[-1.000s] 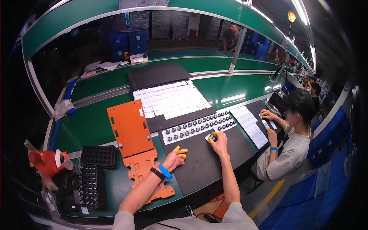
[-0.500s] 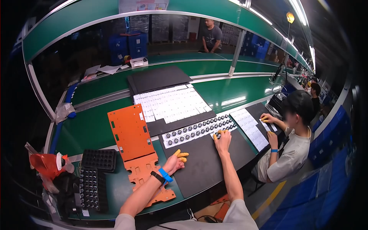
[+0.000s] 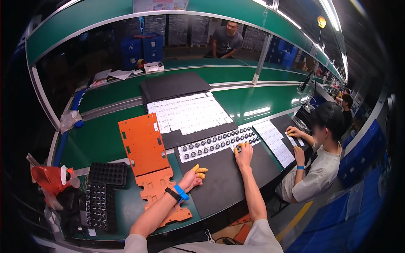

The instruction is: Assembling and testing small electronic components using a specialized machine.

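Reaches with the right hand (image 3: 244,157) to the right half of the near row of round black parts (image 3: 199,153), with yellow-covered fingers (image 3: 247,145) bent and close together. Cannot tell whether these pinch a part or only touch one. Holds the left hand (image 3: 192,180) over the left edge of the black mat (image 3: 223,181), with yellow-covered fingers partly open, loosely curled and visibly gripping nothing. Has the round black parts in two rows on white cards (image 3: 189,151), along the far edge of the mat. Has an orange board (image 3: 143,141) to the left, running under the left forearm, and farther left two black compartment trays (image 3: 107,173) on the green worktop (image 3: 130,211). Beyond the rows, shows a field of white sheets (image 3: 190,114); to the right, a seated co-worker (image 3: 316,168) with both hands at white strips (image 3: 291,139).
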Demonstrator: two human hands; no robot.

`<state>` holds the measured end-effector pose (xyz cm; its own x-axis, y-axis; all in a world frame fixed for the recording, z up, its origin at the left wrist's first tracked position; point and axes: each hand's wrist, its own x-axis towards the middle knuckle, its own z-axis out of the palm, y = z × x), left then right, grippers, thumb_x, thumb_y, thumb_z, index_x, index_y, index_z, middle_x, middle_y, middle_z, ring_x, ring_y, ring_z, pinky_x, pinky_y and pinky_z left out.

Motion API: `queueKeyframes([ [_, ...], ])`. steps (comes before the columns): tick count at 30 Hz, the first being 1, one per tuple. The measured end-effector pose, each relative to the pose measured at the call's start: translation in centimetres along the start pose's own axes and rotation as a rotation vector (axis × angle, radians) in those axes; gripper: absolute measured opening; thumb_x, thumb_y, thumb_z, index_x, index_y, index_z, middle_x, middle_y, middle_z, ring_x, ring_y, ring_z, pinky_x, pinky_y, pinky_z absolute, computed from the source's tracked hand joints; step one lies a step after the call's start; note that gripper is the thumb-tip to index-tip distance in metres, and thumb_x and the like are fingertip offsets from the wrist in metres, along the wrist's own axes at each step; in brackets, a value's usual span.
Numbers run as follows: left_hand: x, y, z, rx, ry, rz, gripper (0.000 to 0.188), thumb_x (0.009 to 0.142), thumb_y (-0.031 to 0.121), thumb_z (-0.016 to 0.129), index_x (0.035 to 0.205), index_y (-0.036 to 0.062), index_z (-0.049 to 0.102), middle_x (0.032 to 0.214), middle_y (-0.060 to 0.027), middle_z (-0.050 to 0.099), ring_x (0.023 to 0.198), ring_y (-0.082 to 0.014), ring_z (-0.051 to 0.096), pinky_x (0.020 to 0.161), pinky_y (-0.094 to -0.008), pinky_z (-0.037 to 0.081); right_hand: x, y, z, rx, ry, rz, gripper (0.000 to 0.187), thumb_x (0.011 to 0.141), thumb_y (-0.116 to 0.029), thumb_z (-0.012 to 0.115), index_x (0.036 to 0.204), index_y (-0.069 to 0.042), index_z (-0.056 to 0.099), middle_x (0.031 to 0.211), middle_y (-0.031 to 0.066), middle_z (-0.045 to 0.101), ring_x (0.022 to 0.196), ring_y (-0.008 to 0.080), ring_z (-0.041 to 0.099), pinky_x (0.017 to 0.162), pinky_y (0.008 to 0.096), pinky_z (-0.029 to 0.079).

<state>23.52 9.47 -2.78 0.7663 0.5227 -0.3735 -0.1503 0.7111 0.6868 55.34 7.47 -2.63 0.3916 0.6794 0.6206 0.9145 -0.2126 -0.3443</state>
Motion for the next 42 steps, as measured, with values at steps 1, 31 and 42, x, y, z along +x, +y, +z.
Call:
queueKeyframes([
  [1, 0.1, 0.1, 0.0, 0.004, -0.005, 0.004, 0.053, 0.112, 0.045, 0.033, 0.13, 0.0026, 0.06, 0.084, -0.0001, 0.064, 0.062, -0.0083, 0.053, 0.067, -0.0263, 0.052, 0.2, 0.1, 0.2, -0.004, 0.009, -0.004, 0.029, 0.08, -0.016, 0.08, 0.104, -0.004, 0.07, 0.107, 0.0116, 0.059, 0.109, 0.0312, 0.055, 0.094, 0.0426, 0.043],
  [31, 0.0, -0.5, 2.2, 0.676, 0.435, 0.697, 0.026, 0.095, 0.003, 0.047, 0.104, -0.0038, 0.071, 0.079, -0.0113, 0.069, 0.072, -0.0194, 0.067, 0.067, -0.0333, 0.051, 7.9, -18.4, 15.0, 0.051, -0.298, -0.486, 0.014, 0.076, -0.004, 0.065, 0.084, -0.01, 0.075, 0.094, 0.0119, 0.067, 0.099, 0.0311, 0.063, 0.092, 0.0448, 0.045],
  [42, 0.3, 1.5, 0.3, -0.345, 0.1, 0.381, 0.081, 0.101, 0.069, 0.031, 0.134, -0.0008, 0.056, 0.114, -0.0175, 0.067, 0.099, -0.0292, 0.068, 0.096, -0.0462, 0.057, 3.6, -18.8, -1.7, 0.768, -0.508, -0.394, 0.009, 0.086, -0.007, 0.074, 0.091, -0.002, 0.069, 0.09, 0.013, 0.068, 0.091, 0.031, 0.065, 0.082, 0.0413, 0.052],
])
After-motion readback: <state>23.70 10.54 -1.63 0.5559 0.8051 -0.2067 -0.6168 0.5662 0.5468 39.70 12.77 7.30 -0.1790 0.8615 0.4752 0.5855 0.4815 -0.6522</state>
